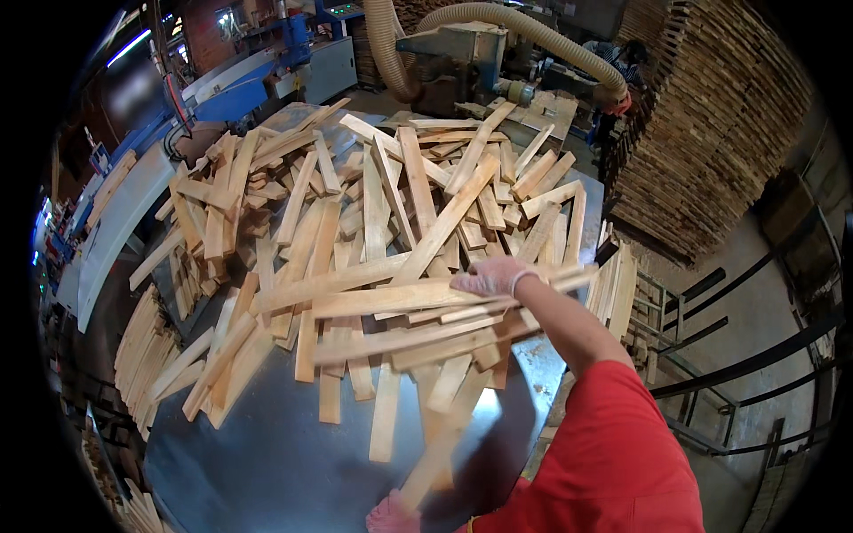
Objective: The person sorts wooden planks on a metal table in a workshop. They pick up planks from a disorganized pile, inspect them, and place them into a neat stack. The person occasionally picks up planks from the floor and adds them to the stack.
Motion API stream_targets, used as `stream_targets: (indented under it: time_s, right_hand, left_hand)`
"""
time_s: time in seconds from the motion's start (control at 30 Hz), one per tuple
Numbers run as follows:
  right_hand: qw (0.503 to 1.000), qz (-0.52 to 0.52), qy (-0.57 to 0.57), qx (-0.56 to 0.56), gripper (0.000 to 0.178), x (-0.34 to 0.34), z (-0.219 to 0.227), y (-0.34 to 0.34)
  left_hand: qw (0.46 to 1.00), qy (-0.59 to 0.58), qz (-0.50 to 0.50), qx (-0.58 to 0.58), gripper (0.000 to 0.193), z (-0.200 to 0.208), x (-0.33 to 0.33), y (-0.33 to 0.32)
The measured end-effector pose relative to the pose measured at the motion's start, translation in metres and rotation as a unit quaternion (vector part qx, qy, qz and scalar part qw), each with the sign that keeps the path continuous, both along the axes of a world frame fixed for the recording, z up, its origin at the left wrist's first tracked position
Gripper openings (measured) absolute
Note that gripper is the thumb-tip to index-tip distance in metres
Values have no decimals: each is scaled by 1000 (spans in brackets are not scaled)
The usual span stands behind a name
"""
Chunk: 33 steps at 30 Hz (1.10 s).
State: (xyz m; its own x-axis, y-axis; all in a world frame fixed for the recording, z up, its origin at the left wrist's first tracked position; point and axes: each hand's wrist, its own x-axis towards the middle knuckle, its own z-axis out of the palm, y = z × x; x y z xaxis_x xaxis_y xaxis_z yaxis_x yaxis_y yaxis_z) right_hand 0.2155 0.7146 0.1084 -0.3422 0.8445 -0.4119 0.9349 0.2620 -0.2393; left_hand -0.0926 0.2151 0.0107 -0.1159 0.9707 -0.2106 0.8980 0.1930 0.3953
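At the bottom edge my left hand (393,515), in a pale pinkish glove, is closed on the near end of a wooden slat (437,455). That slat slants up and away over the metal tabletop (267,453), blurred by motion. My right hand (494,275), gloved alike, reaches across from the right and grips a long wooden board (391,298) near its right end. Its thumb side is partly hidden. Several more slats (444,342) lie roughly crosswise just below this hand. Beyond both hands spreads a jumbled pile of wooden slats (418,182).
Stacked slats (147,360) stand off the table's left side, and another bundle (622,289) off its right. A tall lumber stack (711,124) rises at the back right. Ribbed hoses (524,18) run over a machine behind the table. A person (622,62) is at the back. Metal racks (684,355) stand right.
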Motion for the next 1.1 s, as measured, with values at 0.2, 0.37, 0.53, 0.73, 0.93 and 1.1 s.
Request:
stream_targets:
  time_s: [0.2,0.37,0.53,0.73,0.93,1.1]
  right_hand:
    - [964,-101,216,-122,92,-53,-37,-152]
    - [962,-150,198,-114,91,-143,-41,-259]
    - [953,-104,249,-137,94,-237,-46,-338]
    - [916,-103,322,-218,86,-289,-66,-388]
    - [889,-33,409,-202,88,-310,-53,-446]
    - [952,-33,287,-99,101,-325,-42,-456]
  left_hand:
    - [993,81,59,-57,60,0,-17,-76]
    - [992,108,62,14,57,34,-61,-162]
    - [977,174,123,-30,51,80,-93,-264]
    - [962,135,239,13,46,90,-120,-402]
    - [801,-394,443,-78,65,51,-120,-482]
    - [549,-649,521,76,58,66,-112,-493]
